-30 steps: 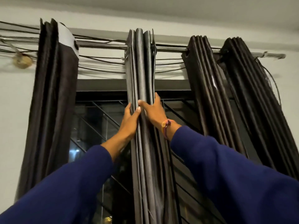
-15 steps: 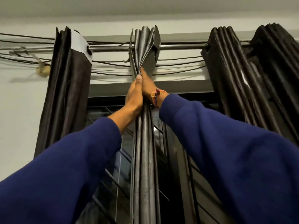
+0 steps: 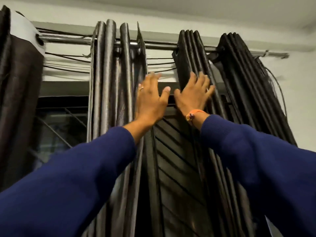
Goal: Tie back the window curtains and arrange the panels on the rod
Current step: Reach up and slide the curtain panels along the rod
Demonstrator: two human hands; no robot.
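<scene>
Four gathered curtain panels hang on one curtain rod [image 3: 160,46] above the window, and both hands are spread flat, fingers straight, gripping nothing: the left hand [image 3: 150,101] against the grey second panel [image 3: 116,79], the right hand [image 3: 193,94] on the black third panel [image 3: 191,53].

A white wall [image 3: 301,103] is seen behind everything, with a pale ceiling [image 3: 205,7] above it. Thin black wires [image 3: 66,57] are strung along the wall, near the top. A dark window [image 3: 63,127] is set lower down, and slanted metal bars [image 3: 177,159] are seen across it.
</scene>
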